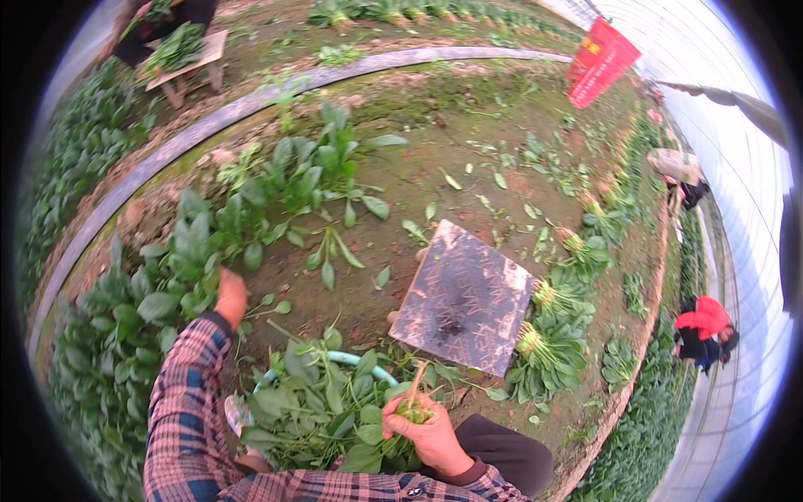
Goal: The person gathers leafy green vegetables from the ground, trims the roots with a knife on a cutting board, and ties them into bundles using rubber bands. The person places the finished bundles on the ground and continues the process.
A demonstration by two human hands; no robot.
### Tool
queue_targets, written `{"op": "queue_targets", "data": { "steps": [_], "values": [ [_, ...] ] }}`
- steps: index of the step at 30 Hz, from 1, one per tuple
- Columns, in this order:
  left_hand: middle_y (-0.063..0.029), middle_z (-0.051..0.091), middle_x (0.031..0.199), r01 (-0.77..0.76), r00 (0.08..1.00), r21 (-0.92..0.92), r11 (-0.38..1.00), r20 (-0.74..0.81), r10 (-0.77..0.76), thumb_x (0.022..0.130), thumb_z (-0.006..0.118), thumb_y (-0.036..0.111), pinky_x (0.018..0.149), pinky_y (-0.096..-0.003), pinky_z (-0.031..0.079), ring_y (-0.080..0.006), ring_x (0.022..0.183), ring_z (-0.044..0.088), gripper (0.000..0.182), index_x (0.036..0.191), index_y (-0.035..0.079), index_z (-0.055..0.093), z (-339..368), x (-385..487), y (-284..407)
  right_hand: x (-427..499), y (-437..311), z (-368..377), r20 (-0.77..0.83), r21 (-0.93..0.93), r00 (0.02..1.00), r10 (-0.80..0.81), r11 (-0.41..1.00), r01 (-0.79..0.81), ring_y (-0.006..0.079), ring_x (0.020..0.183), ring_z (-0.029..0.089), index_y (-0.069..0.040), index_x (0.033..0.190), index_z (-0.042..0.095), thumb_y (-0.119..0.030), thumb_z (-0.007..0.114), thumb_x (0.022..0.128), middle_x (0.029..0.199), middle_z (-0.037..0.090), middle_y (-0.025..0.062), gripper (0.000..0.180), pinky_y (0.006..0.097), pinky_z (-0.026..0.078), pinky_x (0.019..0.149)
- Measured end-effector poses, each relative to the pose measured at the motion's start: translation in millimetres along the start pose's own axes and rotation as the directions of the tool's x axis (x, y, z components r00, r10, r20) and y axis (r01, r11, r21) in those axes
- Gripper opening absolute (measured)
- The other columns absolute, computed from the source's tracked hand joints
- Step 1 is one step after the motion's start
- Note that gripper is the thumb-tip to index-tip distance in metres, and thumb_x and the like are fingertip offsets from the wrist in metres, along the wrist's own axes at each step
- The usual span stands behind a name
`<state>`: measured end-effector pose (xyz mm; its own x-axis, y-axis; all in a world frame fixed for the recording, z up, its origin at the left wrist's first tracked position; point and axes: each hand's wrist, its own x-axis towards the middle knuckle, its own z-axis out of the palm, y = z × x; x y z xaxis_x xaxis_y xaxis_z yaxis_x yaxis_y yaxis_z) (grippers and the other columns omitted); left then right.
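Observation:
My left hand (232, 297) reaches into standing leafy greens (188, 241), which look like spinach; the leaves hide its fingers, so its grip does not show. In my right hand (436, 436) is a bunch of cut greens (414, 411), gripped by the stems, with a pale root end sticking up. Its leaves hang down toward a heap of loose greens (301, 401) in front of my body. A light-blue curved rim (351, 358), perhaps of a basin or basket, shows through that heap. Ahead of the right hand is a square dark board (464, 298) bearing printed writing.
Tied bunches of greens (552, 351) lie in a row right of the board. A grey strip (207, 135) curves along the bed. A red sheet with writing (599, 66) stands far off. One person (706, 326) bends at right; another works by a wooden stool (201, 56).

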<state>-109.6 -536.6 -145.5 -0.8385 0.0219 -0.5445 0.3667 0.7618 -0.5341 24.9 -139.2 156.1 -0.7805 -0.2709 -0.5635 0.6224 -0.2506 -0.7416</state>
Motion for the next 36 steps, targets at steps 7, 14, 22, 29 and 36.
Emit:
{"op": "queue_targets", "data": {
  "steps": [7,14,22,29,36],
  "values": [
    [-0.0075,0.061,0.120,0.018,0.999,0.155,0.988,0.039,-0.025,0.092,0.048,0.021,0.099,-0.0479,0.037,-0.0280,0.116,0.055,0.034,0.119,0.011,0.065,50,14,8,14,4,-2,0.006,-0.006,0.999,0.048,0.999,-0.048,0.0160,0.074,0.060,0.001,0.102,0.059,-0.002,0.064,0.089,0.083,0.061,0.0066,0.014,0.0284,0.048,0.070],
    [-0.0069,0.061,0.121,0.182,0.981,0.004,0.983,0.063,-0.182,0.092,0.052,0.020,0.102,-0.0456,0.035,-0.0257,0.118,0.055,0.030,0.117,0.015,0.067,79,31,12,14,2,0,0.022,-0.040,0.998,0.063,0.997,-0.063,0.0144,0.074,0.060,0.000,0.101,0.060,-0.005,0.066,0.090,0.080,0.062,0.0061,0.014,0.0270,0.048,0.069],
    [-0.0011,0.071,0.108,0.150,0.973,-0.101,0.983,0.189,-0.129,0.092,0.056,0.017,0.089,-0.0436,0.046,-0.0221,0.104,0.066,0.022,0.103,0.019,0.075,57,31,-2,19,5,-2,0.019,-0.060,0.996,0.084,0.995,-0.082,0.0131,0.074,0.061,0.000,0.101,0.060,-0.006,0.065,0.090,0.080,0.062,0.0054,0.013,0.0260,0.049,0.070],
    [-0.0030,0.070,0.112,0.224,0.960,-0.230,0.947,0.221,-0.173,0.089,0.059,0.016,0.070,-0.0354,0.053,-0.0206,0.098,0.069,0.020,0.101,0.017,0.075,30,22,-23,17,2,-3,0.003,-0.077,0.997,0.078,0.994,-0.078,0.0130,0.074,0.061,0.000,0.100,0.060,-0.007,0.066,0.090,0.081,0.063,0.0053,0.013,0.0257,0.049,0.070],
    [-0.0040,0.070,0.112,0.263,0.942,-0.194,0.945,0.264,-0.208,0.089,0.058,0.016,0.074,-0.0355,0.052,-0.0215,0.101,0.068,0.021,0.101,0.016,0.075,55,36,-16,22,21,-11,-0.049,-0.022,0.991,0.121,0.992,-0.122,0.0115,0.075,0.062,0.000,0.103,0.060,-0.004,0.066,0.089,0.086,0.062,0.0028,0.016,0.0248,0.050,0.071]
  ]
}}
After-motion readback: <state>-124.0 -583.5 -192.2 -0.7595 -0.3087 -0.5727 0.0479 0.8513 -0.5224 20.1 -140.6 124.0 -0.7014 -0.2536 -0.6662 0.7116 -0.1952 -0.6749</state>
